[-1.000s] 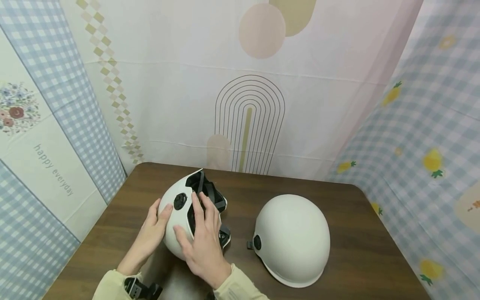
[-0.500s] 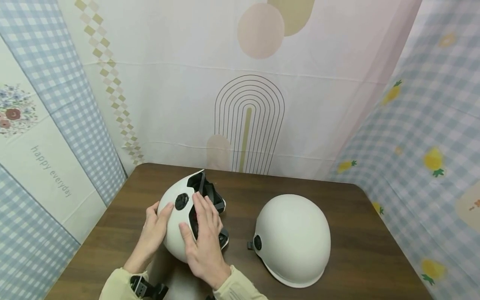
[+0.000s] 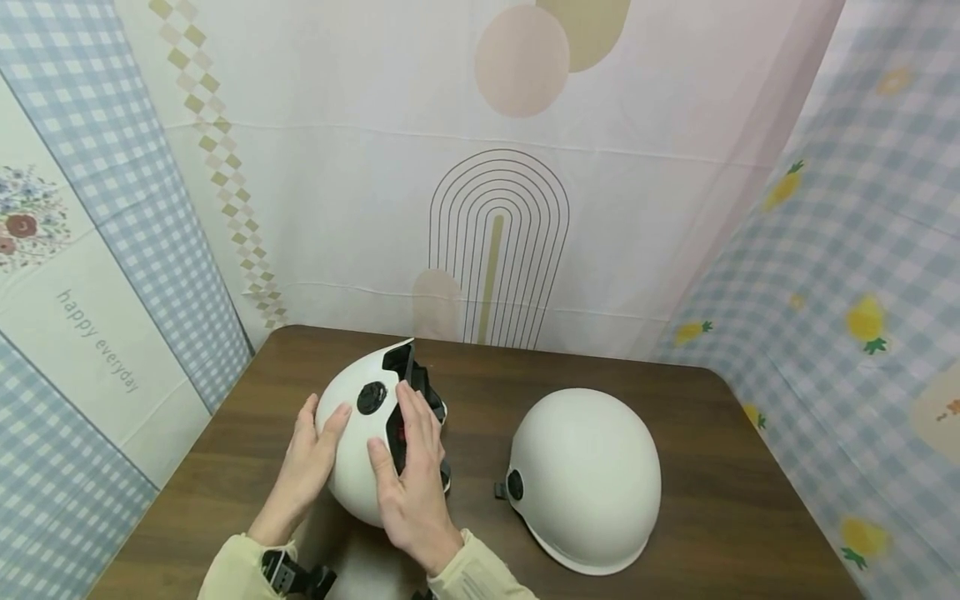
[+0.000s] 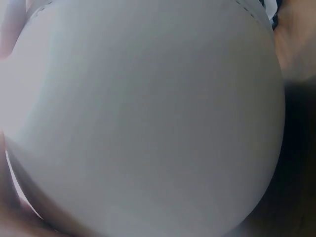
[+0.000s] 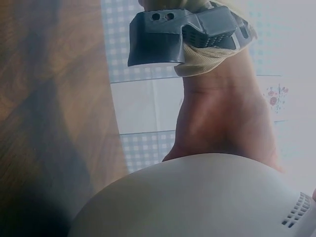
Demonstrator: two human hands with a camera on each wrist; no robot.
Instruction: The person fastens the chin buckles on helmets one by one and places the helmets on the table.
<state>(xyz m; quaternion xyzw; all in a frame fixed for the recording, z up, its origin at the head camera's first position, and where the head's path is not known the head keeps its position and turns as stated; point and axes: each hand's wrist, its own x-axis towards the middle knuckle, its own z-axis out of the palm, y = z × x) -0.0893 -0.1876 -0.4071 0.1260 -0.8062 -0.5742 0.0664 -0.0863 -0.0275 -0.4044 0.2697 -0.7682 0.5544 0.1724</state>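
In the head view a white helmet (image 3: 358,467) stands tipped over at the table's left, its black-lined opening facing right. A round black knob (image 3: 371,398) sits on its side. My left hand (image 3: 303,467) holds the shell from the left, thumb over the near side and other fingers on the far curve. Against the near side by the rim lies my right hand (image 3: 416,492), fingers straight and together, thumb spread on the shell. The smooth shell (image 4: 158,113) fills the left wrist view. In the right wrist view, my left hand (image 5: 224,123) shows beyond the shell (image 5: 207,197).
A second white helmet (image 3: 588,479) rests dome up on the brown table (image 3: 720,500), right of the hands, with a black side knob (image 3: 514,485). Patterned cloths (image 3: 352,217) hang behind and at both sides. A pale patch below the hands is unclear.
The held helmet has turned slightly, its opening facing more away to the right. My right hand's fingers have come together and moved slightly right. My left hand keeps its hold; the second helmet stays put.
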